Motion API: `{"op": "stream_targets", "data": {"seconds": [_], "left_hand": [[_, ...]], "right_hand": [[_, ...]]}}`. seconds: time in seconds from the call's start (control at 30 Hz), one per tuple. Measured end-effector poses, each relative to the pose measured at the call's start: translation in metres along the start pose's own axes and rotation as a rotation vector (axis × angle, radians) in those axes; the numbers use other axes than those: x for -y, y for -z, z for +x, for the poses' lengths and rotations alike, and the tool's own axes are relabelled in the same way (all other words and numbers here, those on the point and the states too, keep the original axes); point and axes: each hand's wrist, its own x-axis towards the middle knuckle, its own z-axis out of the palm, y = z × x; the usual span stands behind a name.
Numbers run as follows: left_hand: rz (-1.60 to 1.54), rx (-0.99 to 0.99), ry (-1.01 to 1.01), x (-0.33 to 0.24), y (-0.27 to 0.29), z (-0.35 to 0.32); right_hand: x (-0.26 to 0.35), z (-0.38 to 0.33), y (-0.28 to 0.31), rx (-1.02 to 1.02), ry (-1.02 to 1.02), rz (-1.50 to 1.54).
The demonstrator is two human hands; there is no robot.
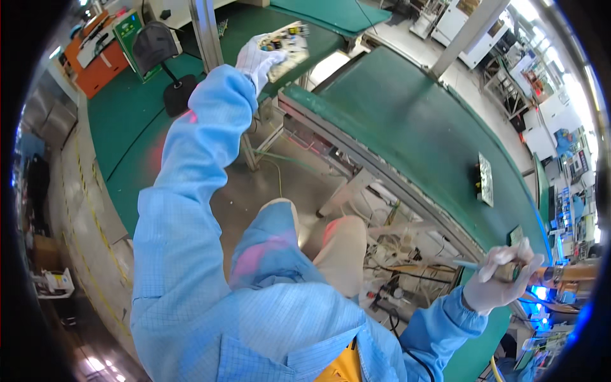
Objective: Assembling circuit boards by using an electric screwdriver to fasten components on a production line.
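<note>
My left hand [256,62], in a white glove, reaches far forward over a green work surface. Its fingers are closed on the edge of a circuit board [290,52], which is pale and carries yellow and dark parts. On the right, my gloved right hand [499,280] is curled, with a thin light-blue pen-like stick [468,263] jutting out of it. Something small and dark shows among those fingers, too small to name. Just beyond that hand, a small board [516,235] lies at the belt's edge.
A green conveyor belt [394,108] with a metal side rail runs diagonally in front of me. Another circuit board [485,180] rests on it. A metal post [207,32] and a dark stool [156,48] stand to the left. Tangled cables [407,270] lie below the belt.
</note>
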Motion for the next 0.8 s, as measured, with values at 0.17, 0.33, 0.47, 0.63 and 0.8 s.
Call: {"op": "stream_targets", "data": {"seconds": [0.17,0.33,0.47,0.63,0.8], "left_hand": [[0.610,-0.130,0.107,0.091,0.058,0.078],[0.759,-0.002,0.214,0.090,0.018,0.059],[0.643,0.068,0.225,0.041,-0.051,0.053],[0.573,0.394,-0.091,-0.036,-0.203,0.033],[0.440,0.791,-0.329,-0.163,-0.324,-0.051]], "right_hand": [[0.003,0.000,0.004,-0.040,-0.061,-0.046],[-0.006,0.000,0.019,-0.118,-0.015,-0.130],[0.002,0.001,0.022,-0.041,-0.049,-0.086],[0.000,0.001,0.008,-0.292,-0.087,-0.054],[0.008,0.003,0.019,-0.096,-0.059,-0.084]]}}
